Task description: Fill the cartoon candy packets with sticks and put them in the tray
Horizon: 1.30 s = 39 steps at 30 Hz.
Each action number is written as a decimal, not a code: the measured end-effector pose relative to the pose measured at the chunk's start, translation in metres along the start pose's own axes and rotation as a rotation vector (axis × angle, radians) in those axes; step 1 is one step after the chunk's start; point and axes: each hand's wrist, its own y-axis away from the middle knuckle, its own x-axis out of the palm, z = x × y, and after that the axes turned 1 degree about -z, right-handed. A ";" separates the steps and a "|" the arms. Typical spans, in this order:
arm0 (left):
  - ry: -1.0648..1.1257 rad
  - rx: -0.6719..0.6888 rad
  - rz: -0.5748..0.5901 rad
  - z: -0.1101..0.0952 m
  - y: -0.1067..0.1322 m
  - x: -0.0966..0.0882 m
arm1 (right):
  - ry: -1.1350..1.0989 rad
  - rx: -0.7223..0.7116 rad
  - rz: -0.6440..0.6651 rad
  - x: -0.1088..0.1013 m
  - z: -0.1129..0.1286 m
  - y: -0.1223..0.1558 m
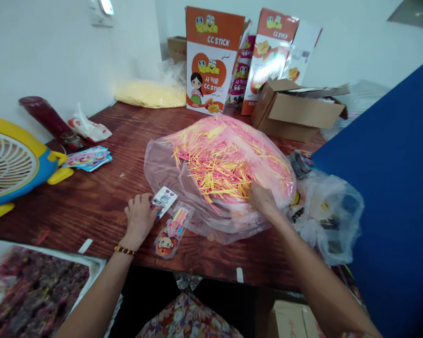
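My left hand (140, 218) rests at the table's front left, its thumb over the edge of a small printed packet (165, 198) with a white back. Just right of it, a clear packet (172, 232) lies flat, printed with a cartoon figure and holding yellow and pink sticks. A large clear plastic bag (162, 164) lies open in the middle, heaped with thin pink and yellow candy sticks (220, 176). My right hand (262, 199) reaches into the heap's right side, fingers curled at the sticks; its fingertips are partly hidden.
Printed cartons (211, 56) and an opened brown box (303, 112) stand behind the bag. A yellow-blue fan (42, 164), stacked packets (90, 158) and a dark red bottle (49, 119) are at left. A blue panel (391, 188) and a crumpled plastic bag (334, 216) border the right.
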 end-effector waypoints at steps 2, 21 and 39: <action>0.013 -0.002 -0.003 0.002 -0.002 0.001 | -0.136 0.008 -0.040 0.003 -0.005 -0.005; 0.270 -0.004 -0.111 0.026 -0.012 0.009 | -1.396 -0.233 -0.357 0.004 -0.004 -0.037; 0.271 0.002 -0.106 0.031 -0.014 -0.003 | -0.054 -0.274 -0.052 0.014 -0.004 -0.028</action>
